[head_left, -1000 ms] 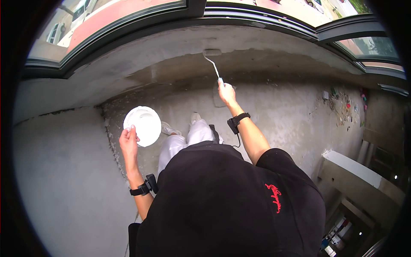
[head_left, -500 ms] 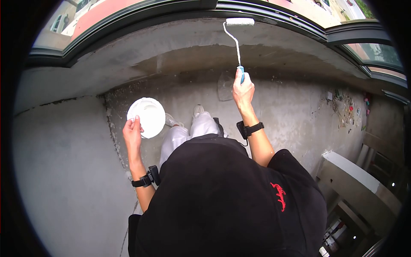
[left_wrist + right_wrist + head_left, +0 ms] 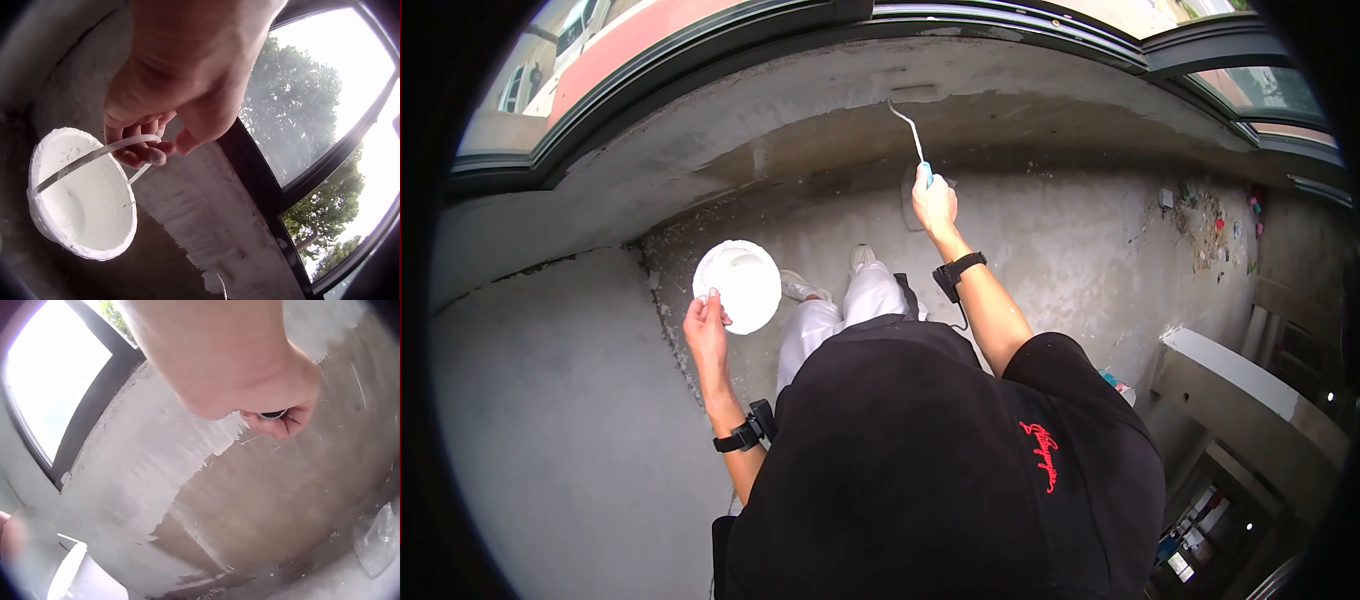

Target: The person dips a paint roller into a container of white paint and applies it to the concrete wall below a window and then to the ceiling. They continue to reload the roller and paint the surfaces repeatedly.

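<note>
My left hand (image 3: pixel 707 325) holds a white bucket (image 3: pixel 750 300) by its thin bail handle (image 3: pixel 94 155), fingers curled under the strip. The bucket hangs tilted in the left wrist view, its inside coated white. In my right hand (image 3: pixel 937 207) is a paint roller, gripped by its blue handle (image 3: pixel 927 172). Its white-smeared metal rod (image 3: pixel 915 130) reaches forward to the roller head (image 3: pixel 914 94), which overlaps the wall under the window in the head view. Fingers hide most of the handle in the right wrist view, where only its dark end (image 3: pixel 273 415) shows.
A dark window frame (image 3: pixel 700 85) runs above the wall. The wall has a pale upper band (image 3: pixel 144 469) and a browner lower part (image 3: pixel 269 494). A clear plastic bag (image 3: pixel 378 540) lies on the floor; scattered debris (image 3: pixel 1205 235) and a white-topped ledge (image 3: pixel 1230 370) are at right.
The roller went up from the wall to the window frame's lower edge, then came back down and left onto the wall. My left hand keeps its hold on the bucket, nearly still.
</note>
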The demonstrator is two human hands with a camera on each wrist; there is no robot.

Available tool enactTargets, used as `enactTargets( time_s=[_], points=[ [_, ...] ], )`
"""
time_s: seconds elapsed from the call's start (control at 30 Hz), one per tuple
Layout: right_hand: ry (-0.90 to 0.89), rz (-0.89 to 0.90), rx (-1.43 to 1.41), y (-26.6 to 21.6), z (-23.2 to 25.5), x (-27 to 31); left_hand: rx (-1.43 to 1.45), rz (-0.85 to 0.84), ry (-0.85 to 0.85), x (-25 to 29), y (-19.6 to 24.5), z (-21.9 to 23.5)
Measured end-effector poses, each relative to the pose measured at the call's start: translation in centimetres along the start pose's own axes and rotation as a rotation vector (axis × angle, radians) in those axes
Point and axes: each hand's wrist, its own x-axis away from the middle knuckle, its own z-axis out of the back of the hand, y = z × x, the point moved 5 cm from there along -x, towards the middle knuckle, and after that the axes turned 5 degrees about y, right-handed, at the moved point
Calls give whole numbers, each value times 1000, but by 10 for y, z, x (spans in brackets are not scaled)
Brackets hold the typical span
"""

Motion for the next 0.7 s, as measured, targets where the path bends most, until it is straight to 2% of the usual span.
enactTargets(
  time_s=[0.27,0.37,0.5,0.57,0.7],
  points=[
    [-170,-91,122,13,-33,-34,-42,6,-8,6,7,-6],
    [-152,-78,94,13,-38,-35,-41,3,-17,7,9,-7],
    [-142,-58,51,8,-18,-14,-32,3,-26,8,9,-8],
    [-65,3,-23,3,4,-1,-32,2,-41,12,10,-9],
    [-26,15,-97,-16,45,22,-45,-12,-54,9,5,-10]
  ],
)
